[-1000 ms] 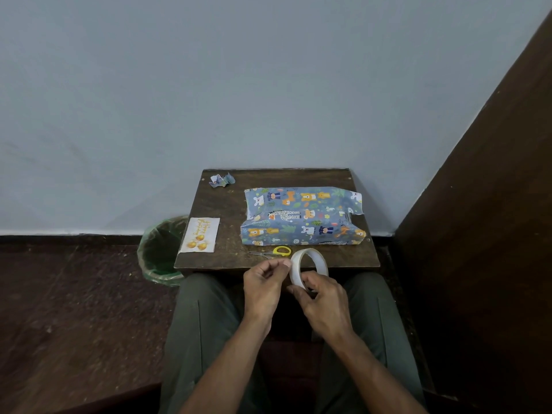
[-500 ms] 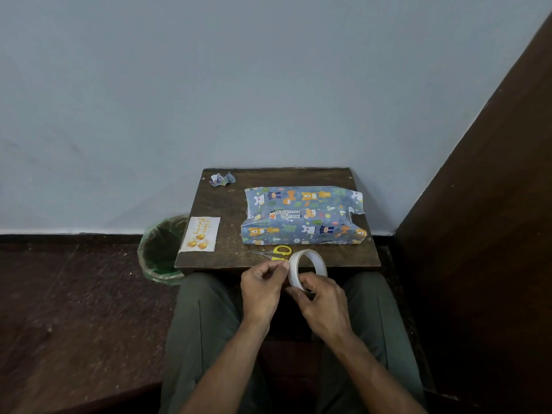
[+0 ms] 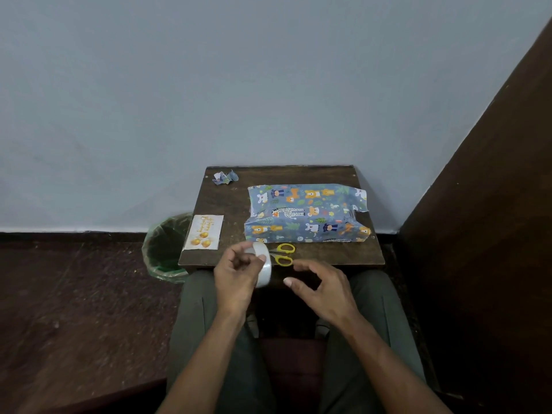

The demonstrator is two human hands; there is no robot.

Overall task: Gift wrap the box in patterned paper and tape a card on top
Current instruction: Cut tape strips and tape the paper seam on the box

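So my left hand (image 3: 236, 276) grips the tape roll (image 3: 264, 265); right hand (image 3: 321, 286) hangs half-curled, holding nothing, near the scissors (image 3: 283, 254).

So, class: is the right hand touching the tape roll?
Apart. The head view shows the right hand open, with dark space between its fingertips and the tape roll, which the left hand grips alone.

A roll of glossy, translucent plastic tape (image 3: 263, 265) sits in the curled fingers (image 3: 254, 258) of the left hand. Beyond the fingers lie scissors (image 3: 282, 254) with smooth yellow plastic handles and a box (image 3: 306, 215) wrapped in creased, printed paper. All rest on a dark, matt, worn wooden tabletop (image 3: 328, 252), with a smooth paper card (image 3: 204, 232) to the left.
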